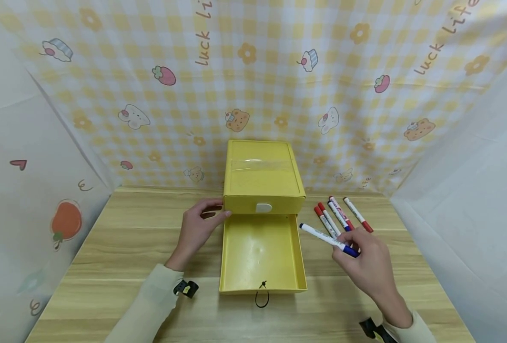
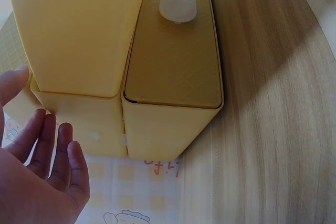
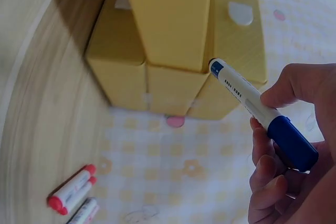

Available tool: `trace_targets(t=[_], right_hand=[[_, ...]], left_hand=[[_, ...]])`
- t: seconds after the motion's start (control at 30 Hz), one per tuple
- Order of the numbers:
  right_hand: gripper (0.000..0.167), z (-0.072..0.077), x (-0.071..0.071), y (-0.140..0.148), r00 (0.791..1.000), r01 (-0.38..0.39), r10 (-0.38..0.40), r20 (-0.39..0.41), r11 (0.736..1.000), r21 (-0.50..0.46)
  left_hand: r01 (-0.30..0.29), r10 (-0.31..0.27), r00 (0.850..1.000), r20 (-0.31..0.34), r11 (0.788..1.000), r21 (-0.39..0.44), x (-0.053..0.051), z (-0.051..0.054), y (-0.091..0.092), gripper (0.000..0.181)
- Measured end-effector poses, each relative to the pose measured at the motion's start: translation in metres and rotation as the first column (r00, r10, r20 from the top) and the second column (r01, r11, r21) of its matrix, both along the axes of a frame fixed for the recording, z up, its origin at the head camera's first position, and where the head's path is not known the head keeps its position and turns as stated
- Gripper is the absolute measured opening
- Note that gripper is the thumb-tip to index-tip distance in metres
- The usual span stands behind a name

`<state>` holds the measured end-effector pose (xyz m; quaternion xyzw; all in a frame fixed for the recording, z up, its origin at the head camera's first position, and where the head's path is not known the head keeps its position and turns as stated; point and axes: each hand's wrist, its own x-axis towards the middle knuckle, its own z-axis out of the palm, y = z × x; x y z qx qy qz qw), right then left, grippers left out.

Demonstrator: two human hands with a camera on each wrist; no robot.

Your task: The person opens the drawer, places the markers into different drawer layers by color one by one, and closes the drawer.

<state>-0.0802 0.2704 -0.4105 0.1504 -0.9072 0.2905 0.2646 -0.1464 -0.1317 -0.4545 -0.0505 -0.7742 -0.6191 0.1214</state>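
A yellow drawer box [image 1: 264, 171] stands at the back of the table, and one lower drawer [image 1: 258, 252] is pulled far out, with its bare inside showing. My left hand [image 1: 197, 228] rests at the box's left side, thumb by the front corner. In the left wrist view its fingers [image 2: 64, 150] are relaxed and hold nothing. My right hand [image 1: 367, 259] pinches a white marker with a blue cap [image 1: 324, 237] between thumb and fingers, to the right of the pulled-out drawer. The marker's dark far end points toward the drawer's right wall, near it in the head view.
Several red-capped markers [image 1: 322, 216] and a marker with a pinkish barrel [image 1: 339, 212] lie right of the box, with another white-and-red marker [image 1: 358, 214] farther right. A black loop [image 1: 262, 299] hangs on the drawer front. A patterned cloth [image 1: 172, 119] hangs behind.
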Motion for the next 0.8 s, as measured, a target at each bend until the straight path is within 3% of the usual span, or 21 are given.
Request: trace_targets(t=[0.23, 0.57, 0.8], right_hand=[[0.021, 0.009, 0.005, -0.017, 0.991, -0.11, 0.109, -0.079, 0.994, -0.006], [0.018, 0.01, -0.002, -0.051, 0.982, -0.19, 0.19, -0.02, 0.982, 0.0], [0.015, 0.018, -0.014, -0.072, 0.972, -0.233, 0.235, -0.014, 0.968, 0.089]], left_hand=[[0.004, -0.004, 1.0, 0.003, 1.0, -0.006, 0.0, -0.001, 0.0, 0.037], [0.012, -0.012, 1.0, -0.011, 1.0, -0.005, -0.001, -0.003, -0.001, 0.036], [0.009, -0.009, 1.0, 0.014, 1.0, 0.0, 0.0, 0.0, 0.0, 0.038]])
